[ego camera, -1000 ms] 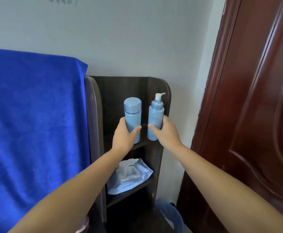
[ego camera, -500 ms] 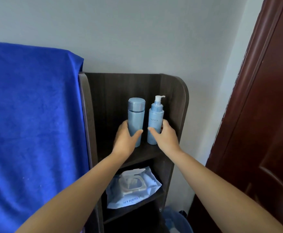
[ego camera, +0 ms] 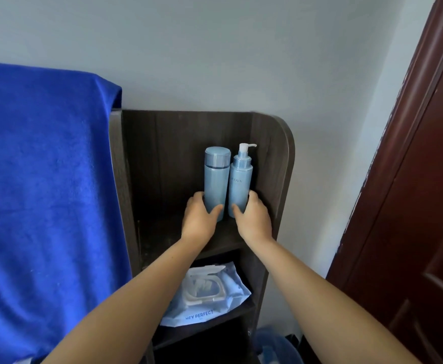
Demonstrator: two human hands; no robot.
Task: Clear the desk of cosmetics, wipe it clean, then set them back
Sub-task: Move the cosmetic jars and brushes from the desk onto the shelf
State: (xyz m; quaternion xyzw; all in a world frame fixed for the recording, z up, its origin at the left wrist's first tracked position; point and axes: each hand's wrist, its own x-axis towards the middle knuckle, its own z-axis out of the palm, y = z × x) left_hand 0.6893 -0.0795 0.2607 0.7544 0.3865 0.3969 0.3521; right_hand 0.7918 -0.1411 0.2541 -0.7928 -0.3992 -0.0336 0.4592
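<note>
Blue towel (ego camera: 44, 179): draped over the far left, its right edge meeting the side panel of the shelf unit

Shelf unit (ego camera: 273, 158): dark wood, against the pale wall, rounded upper right corner; upper shelf carries both bottles, lower shelf carries a wipes pack

Left hand (ego camera: 199, 222): reached in at the upper shelf, fingers curled round the lower part of the capped bottle, thumb across its front, fingers wrapped behind its left side

Capped bottle (ego camera: 215, 177): pale blue cylinder with flat blue cap, upright on the upper shelf, held at its base; its right side touches or nearly touches the pump bottle, cannot tell which

Pump bottle (ego camera: 240, 179): pale blue with white pump head, spout pointing right, upright on the upper shelf, close to the right side panel

Right hand (ego camera: 253, 219): fingers curled round the lower part of the pump bottle, thumb on its front, fingers round its right side

Wipes pack (ego camera: 207, 295): pale blue soft pack with white flip lid, lying tilted on the lower shelf, partly behind the forearms

Blue bin (ego camera: 275, 345): on the floor, lower right of the unit, only partly seen

Door (ego camera: 412, 206): dark reddish-brown, panelled, at the far right
</note>
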